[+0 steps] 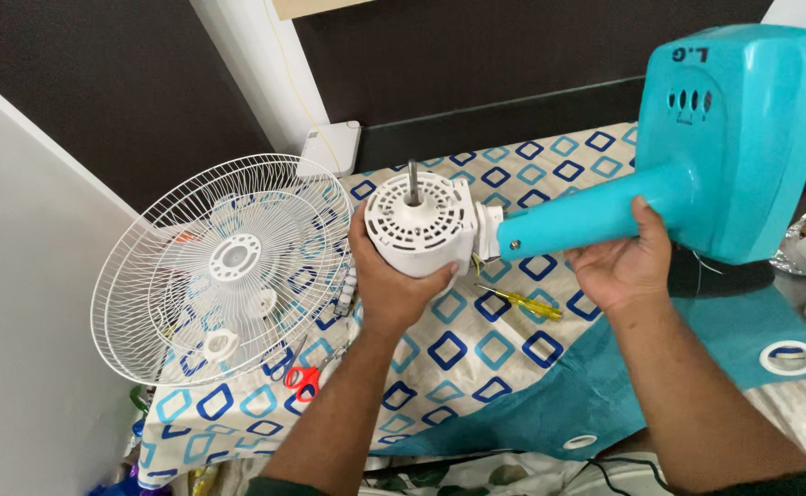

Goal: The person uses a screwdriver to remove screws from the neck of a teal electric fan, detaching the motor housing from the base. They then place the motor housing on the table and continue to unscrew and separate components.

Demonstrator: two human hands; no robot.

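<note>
Both hands (394,276) and forearms are bare; no rings, no watch.

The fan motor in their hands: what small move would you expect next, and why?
Probably lowering the white motor onto the patterned cloth. The left hand cups it, the right hand holds the turquoise neck, so neither can reach the yellow screwdriver.

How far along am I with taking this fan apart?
Done: the white wire guards are off and lean beside the table, and the motor shaft is bare, no blade on it. In hand: your left hand cups the white motor housing; your right hand grips the turquoise neck. Left: motor and neck remain joined; the yellow screwdriver lies unused on the patterned cloth.
</note>
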